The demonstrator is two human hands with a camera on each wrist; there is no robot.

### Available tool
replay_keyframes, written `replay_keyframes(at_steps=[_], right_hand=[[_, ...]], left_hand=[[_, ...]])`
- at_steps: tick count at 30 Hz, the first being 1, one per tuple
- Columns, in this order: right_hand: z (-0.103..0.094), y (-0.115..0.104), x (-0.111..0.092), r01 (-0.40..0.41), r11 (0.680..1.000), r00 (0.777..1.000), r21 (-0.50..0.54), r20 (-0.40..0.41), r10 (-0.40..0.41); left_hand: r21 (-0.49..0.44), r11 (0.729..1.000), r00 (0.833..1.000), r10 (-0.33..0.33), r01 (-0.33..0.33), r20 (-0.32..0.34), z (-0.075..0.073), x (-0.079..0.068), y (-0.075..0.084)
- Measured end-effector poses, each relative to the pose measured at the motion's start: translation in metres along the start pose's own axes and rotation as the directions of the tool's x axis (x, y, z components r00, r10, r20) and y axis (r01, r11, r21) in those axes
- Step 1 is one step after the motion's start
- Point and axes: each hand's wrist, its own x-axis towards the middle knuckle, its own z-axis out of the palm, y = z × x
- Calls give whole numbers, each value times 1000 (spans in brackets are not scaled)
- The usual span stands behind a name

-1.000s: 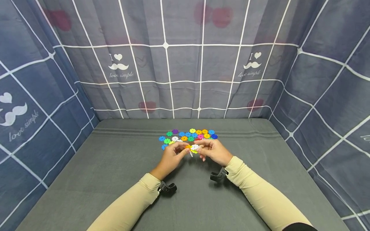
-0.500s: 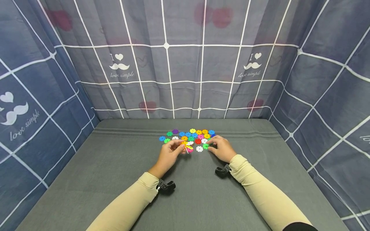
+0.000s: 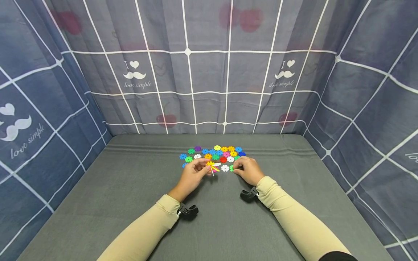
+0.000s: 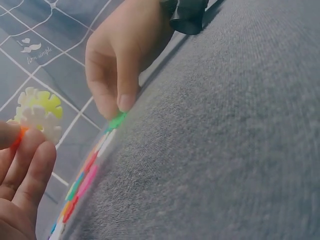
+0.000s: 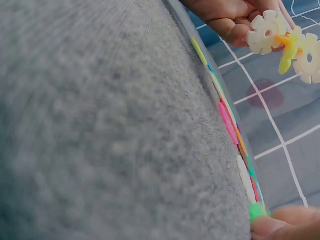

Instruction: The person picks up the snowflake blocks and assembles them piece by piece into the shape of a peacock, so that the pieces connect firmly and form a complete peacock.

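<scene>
My left hand [image 3: 192, 177] pinches a small cluster of joined snowflake discs [image 5: 290, 49] above the table. White, yellow and orange discs show in it, set at angles to each other. At the right end of the loose discs, my right hand [image 3: 250, 171] pinches a green snowflake disc [image 4: 118, 121] between thumb and fingers, down at the table surface. In the right wrist view the same green disc [image 5: 257, 211] shows at the fingertips. A white disc [image 3: 225, 168] lies just left of the right hand, and a pink disc lies partly hidden below the held cluster.
Several loose discs in blue, green, orange, red, purple and white lie flat beyond the hands, such as a purple disc [image 3: 197, 148] and a red disc [image 3: 223, 159]. The grey cloth-covered table [image 3: 156, 159] meets a checked curtain [image 3: 209, 79] at the back and sides.
My right hand has left the joined cluster, moved right and down to the green disc, and now pinches it. The left hand keeps the cluster and has shifted slightly left.
</scene>
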Motion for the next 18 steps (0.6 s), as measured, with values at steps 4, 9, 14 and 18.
replay_keyframes(at_steps=[4,9,14,18], right_hand=[[-2,-2,1,-11,998,1000,65,15,10],[-3,-4,3,-18,988,1000,155,27,14],[-7,-10,6,-27,923,1000,384,25,19],[-12,-21,7,-19,841,999,540,40,-3]], left_hand=[[-9,1000,1000,-29,29,-7,1,0,-1],[27,999,999,-39,39,-4,3,-1,9],[83,996,1000,16,-17,18,6,-6,28],[102,994,998,46,-49,32,6,-7,32]])
